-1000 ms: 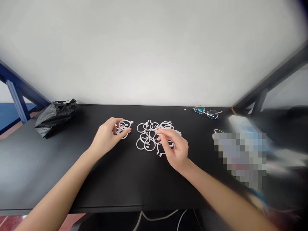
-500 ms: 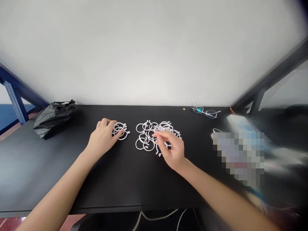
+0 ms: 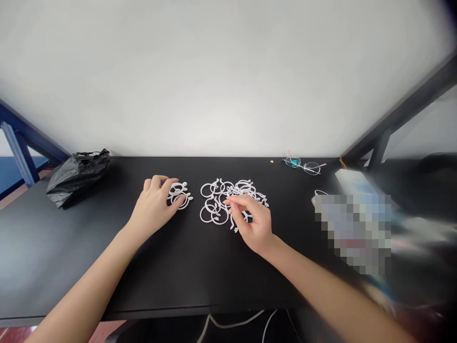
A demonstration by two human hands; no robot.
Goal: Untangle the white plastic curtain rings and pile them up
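A heap of several white plastic rings (image 3: pixel 217 200) lies in the middle of the black table (image 3: pixel 200 267). My right hand (image 3: pixel 252 219) rests over the heap's right side, thumb and forefinger pinched on one of the white rings. To the left sits a small stack of the same rings (image 3: pixel 180 196). My left hand (image 3: pixel 155 202) lies on the table with its curled fingers touching and steadying that stack.
A crumpled black plastic bag (image 3: pixel 76 174) sits at the far left. A pair of glasses (image 3: pixel 303 165) lies by the wall at the back right. A blurred-out object (image 3: pixel 353 228) occupies the right side. Cables hang below the front edge.
My left hand has set its small stack of rings down on the table and pressed it in place. My right hand has shifted slightly left over the heap.
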